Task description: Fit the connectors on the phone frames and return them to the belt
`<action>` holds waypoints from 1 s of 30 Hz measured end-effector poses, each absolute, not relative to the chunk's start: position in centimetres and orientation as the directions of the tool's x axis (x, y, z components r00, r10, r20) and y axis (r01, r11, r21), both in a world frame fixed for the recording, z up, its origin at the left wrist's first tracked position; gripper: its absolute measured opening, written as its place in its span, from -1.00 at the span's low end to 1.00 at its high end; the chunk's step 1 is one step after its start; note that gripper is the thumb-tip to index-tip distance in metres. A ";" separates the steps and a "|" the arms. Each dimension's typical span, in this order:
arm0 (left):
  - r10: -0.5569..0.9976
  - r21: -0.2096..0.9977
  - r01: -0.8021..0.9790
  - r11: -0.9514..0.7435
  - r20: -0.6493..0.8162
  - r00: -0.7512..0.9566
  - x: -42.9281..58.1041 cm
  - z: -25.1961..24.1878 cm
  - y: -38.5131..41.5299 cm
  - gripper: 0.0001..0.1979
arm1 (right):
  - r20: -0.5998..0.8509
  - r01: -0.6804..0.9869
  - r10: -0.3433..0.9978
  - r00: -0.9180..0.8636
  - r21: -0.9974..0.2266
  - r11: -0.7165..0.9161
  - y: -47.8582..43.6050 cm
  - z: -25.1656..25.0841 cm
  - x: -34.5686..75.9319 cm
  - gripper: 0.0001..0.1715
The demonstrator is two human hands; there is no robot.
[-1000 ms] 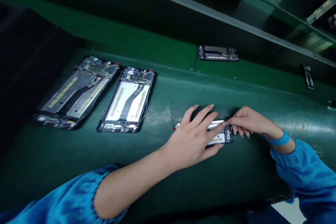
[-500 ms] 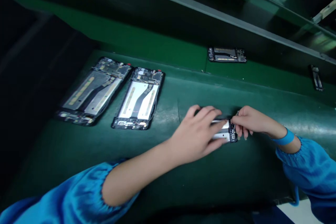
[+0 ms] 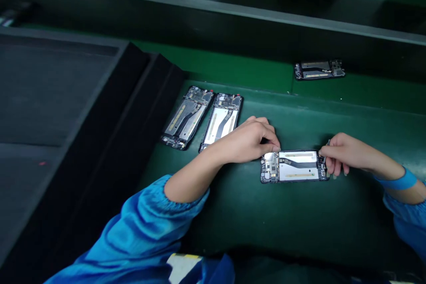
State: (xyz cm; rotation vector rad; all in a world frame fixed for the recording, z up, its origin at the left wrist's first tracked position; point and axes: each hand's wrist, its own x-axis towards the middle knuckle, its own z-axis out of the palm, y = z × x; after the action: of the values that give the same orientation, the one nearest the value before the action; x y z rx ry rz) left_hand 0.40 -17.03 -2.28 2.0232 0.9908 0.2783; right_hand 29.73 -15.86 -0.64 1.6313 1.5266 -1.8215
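Note:
An opened phone [image 3: 297,166] lies sideways on the green mat, its circuit board at the left end and a pale middle part showing. At its upper left corner is my left hand [image 3: 254,140], thumb and fingers closed in a pinch; what they hold, if anything, is too small to name. My right hand [image 3: 342,153] touches the phone's right end with closed fingers, a thin metal tool [image 3: 328,143] partly visible in them. Two more opened phones, one [image 3: 188,117] and another [image 3: 222,117] beside it, lie to the left; my left forearm covers the latter's lower part.
Another opened phone [image 3: 319,70] rests on the green strip at the back. A dark box-like structure [image 3: 109,142] with a raised edge stands at the left. A long grey rail [image 3: 213,6] crosses the back, above the green mat [image 3: 253,222].
The view has shifted left, so the phones appear further right. My left hand has moved off the phone's middle to its left corner, and its spread fingers have closed. My right hand stays at the right end.

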 end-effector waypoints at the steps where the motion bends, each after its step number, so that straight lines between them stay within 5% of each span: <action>1: 0.735 0.773 0.543 -0.328 -0.153 0.661 0.4 -2.3 -17.0 -0.89 | -0.839 0.750 0.428 -0.337 -0.514 -0.417 -15.9 -0.7 29.7 -0.57; 30: 0.642 0.667 0.553 -0.499 -0.143 0.753 8.1 -1.1 -14.6 -0.75 | -0.819 0.731 0.480 -0.316 -0.532 -0.427 -16.1 -0.5 28.9 -0.56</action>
State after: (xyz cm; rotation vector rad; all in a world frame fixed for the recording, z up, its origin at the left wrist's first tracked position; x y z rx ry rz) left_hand 8.06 -14.62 -1.12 2.2250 0.8912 0.1596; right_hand 28.85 -16.08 -0.51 1.7009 1.5518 -1.8252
